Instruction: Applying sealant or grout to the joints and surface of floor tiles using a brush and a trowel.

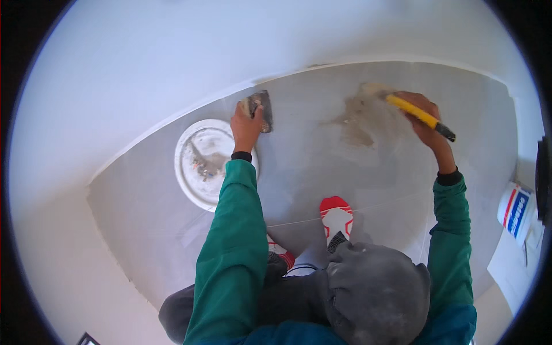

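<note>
My left hand (247, 129) is closed round a scraper with a dark, stained, rectangular blade (267, 112), near the foot of the white wall. Beside that wrist a round white lid (183, 167) lies on the grey floor, with dust and crumbs of debris on it; my forearm covers part of its edge. My right hand (422, 118) grips a brush (422, 113) with a yellow, black-ended handle. Its pale bristles are blurred and point toward a brownish dusty patch (356, 123) on the floor.
The white wall (230, 46) curves along the far side of the grey floor (316, 167). My feet, in white and red socks (337, 221), stand near the middle. At the right edge is a white bucket (516, 210) with a blue and red label, close to a dark round object (542, 178).
</note>
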A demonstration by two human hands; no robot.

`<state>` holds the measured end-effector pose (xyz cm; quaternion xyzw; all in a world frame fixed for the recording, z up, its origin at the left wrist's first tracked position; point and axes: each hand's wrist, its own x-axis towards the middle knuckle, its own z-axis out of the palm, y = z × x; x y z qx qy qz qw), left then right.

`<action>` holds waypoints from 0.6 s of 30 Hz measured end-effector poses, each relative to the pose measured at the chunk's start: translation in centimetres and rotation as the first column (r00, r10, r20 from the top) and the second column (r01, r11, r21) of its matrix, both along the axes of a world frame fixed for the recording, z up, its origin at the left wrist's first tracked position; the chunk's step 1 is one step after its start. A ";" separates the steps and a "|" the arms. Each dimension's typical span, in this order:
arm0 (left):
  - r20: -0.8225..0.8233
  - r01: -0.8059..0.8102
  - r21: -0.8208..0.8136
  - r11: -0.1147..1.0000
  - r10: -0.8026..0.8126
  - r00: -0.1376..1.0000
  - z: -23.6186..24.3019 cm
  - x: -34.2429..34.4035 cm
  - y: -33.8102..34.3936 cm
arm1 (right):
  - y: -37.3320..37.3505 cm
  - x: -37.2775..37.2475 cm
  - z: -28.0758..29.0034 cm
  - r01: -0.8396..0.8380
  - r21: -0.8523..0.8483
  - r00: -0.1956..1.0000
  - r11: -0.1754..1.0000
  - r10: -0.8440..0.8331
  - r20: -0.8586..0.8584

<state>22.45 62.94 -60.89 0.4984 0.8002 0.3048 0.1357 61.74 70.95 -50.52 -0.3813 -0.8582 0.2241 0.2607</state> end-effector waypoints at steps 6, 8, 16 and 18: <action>0.156 0.269 -0.055 0.961 -0.258 0.953 1.1 13.5 0.9 | -0.7 16.9 -3.6 0.652 0.018 0.746 0.758 -0.645 0.165; 0.264 0.339 -0.073 0.938 -0.309 0.914 0.7 15.4 1.4 | -0.4 19.6 -5.4 0.744 0.127 0.605 0.656 -0.742 0.288; 0.349 0.380 -0.028 0.924 -0.348 0.870 2.4 17.7 1.4 | -2.0 4.8 -9.8 0.788 0.213 0.499 0.577 -0.802 0.327; 0.333 0.317 -0.018 0.948 -0.293 0.896 3.9 14.3 0.4 | -3.9 -1.7 -7.3 0.614 0.073 0.763 0.786 -0.615 0.198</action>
